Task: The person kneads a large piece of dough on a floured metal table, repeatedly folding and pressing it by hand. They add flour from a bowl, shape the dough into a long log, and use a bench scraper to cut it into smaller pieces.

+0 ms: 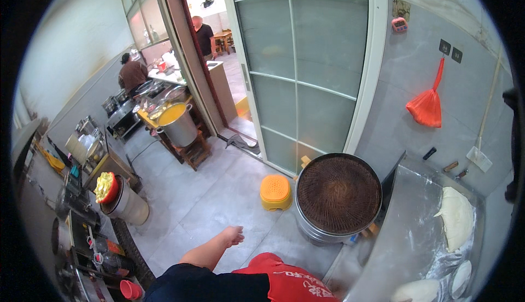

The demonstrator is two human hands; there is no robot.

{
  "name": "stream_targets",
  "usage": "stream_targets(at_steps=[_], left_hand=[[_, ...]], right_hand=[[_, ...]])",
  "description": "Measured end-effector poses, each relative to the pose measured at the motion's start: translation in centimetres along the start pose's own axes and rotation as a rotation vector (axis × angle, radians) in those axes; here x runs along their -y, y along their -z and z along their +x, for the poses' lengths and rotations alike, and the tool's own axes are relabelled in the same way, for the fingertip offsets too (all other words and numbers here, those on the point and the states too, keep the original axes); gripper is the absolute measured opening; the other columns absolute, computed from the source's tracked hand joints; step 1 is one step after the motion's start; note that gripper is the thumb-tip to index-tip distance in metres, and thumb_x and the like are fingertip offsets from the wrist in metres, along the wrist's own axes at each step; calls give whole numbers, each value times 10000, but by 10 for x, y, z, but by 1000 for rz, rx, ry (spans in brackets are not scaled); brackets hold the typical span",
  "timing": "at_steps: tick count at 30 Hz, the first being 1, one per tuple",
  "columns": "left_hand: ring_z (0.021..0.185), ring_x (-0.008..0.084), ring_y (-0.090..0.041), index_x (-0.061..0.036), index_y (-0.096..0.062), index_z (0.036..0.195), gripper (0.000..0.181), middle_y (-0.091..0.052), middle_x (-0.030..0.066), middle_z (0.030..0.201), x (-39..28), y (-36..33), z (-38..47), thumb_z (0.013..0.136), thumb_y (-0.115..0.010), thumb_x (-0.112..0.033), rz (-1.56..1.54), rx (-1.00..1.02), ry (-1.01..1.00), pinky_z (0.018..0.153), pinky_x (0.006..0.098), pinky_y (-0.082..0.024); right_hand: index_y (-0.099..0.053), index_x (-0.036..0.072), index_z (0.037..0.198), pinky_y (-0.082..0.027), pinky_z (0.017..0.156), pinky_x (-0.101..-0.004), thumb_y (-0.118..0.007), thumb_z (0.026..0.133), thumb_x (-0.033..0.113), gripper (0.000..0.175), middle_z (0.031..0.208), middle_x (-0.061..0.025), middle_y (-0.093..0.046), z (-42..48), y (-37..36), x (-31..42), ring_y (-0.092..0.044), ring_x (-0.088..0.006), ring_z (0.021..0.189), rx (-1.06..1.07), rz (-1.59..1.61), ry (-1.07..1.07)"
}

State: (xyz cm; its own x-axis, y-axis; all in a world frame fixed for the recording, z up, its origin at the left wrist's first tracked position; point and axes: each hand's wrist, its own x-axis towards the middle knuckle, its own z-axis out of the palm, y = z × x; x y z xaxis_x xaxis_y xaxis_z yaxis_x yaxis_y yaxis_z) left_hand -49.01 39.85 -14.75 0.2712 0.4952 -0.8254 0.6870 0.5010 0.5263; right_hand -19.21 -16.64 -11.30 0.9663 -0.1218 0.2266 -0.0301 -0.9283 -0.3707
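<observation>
My left hand [233,236] hangs over the tiled floor at the lower middle, fingers loosely bent, holding nothing that shows. My right hand is out of view. I wear a dark sleeve and a red apron [283,277] that bears writing. Right of my left hand, beyond a yellow plastic stool [275,191], stands a round metal drum topped by a dark woven mat [339,193]. Farther right, a stainless-steel worktable [398,203] carries a large piece of pale dough [457,219], another piece of dough [416,290] near its front, scattered flour and a round pale dish [461,279].
A sliding glass door [303,72] stands ahead, with a doorway at its left. A tall pot of yellow liquid [176,121] rests on a wooden stool. At left, a red bowl of yellowish food [107,188] tops a bin. Two other people are farther back. A red bag [426,107] hangs right.
</observation>
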Motion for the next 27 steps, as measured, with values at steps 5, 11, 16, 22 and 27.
stream_targets(at_steps=[5, 11, 16, 22, 27], left_hand=[[938, 258, -711, -19, -612, 1364, 563, -744, 169, 1164, -21, 2, -3, 1039, -584, -477, -47, 7, -23, 782, 390, -542], [1000, 255, -705, -52, -629, 1342, 472, -743, 139, 1170, -52, -50, -45, 1049, -579, -418, 48, 38, -123, 867, 397, -544], [999, 257, -706, -59, -658, 1278, 412, -747, 124, 1114, -65, -90, -74, 1036, -602, -388, 114, 140, -162, 878, 402, -547], [979, 245, -712, -72, -652, 1270, 386, -754, 116, 1092, -117, -180, -97, 1042, -589, -377, 199, 397, -286, 847, 391, -535], [1014, 222, -710, -72, -650, 1267, 354, -752, 113, 1117, -146, -302, -142, 1056, -628, -355, 334, 645, -342, 868, 344, -530]], right_hand=[[-566, -115, 1422, -531, 1046, -575, -565, 1035, 570, 787, 1368, -339, -628, -20, 27, -109, -647, -491, 1233, -264, -306, -135], [-485, -103, 1493, -439, 1147, -551, -547, 1069, 476, 720, 1482, -311, -546, 5, 31, -289, -550, -457, 1359, -392, -560, 5], [-351, -34, 1625, -192, 1314, -497, -541, 1103, 359, 680, 1706, -246, -314, 10, 22, -264, -283, -400, 1589, -152, -565, -205], [-486, 46, 1564, -239, 1260, -585, -653, 988, 444, 720, 1677, -242, -358, 28, 70, -175, -334, -432, 1543, -156, -111, -191], [-470, -49, 1517, -351, 1210, -529, -650, 1007, 350, 672, 1587, -314, -426, -10, 91, -156, -417, -478, 1467, -290, 55, -635]])
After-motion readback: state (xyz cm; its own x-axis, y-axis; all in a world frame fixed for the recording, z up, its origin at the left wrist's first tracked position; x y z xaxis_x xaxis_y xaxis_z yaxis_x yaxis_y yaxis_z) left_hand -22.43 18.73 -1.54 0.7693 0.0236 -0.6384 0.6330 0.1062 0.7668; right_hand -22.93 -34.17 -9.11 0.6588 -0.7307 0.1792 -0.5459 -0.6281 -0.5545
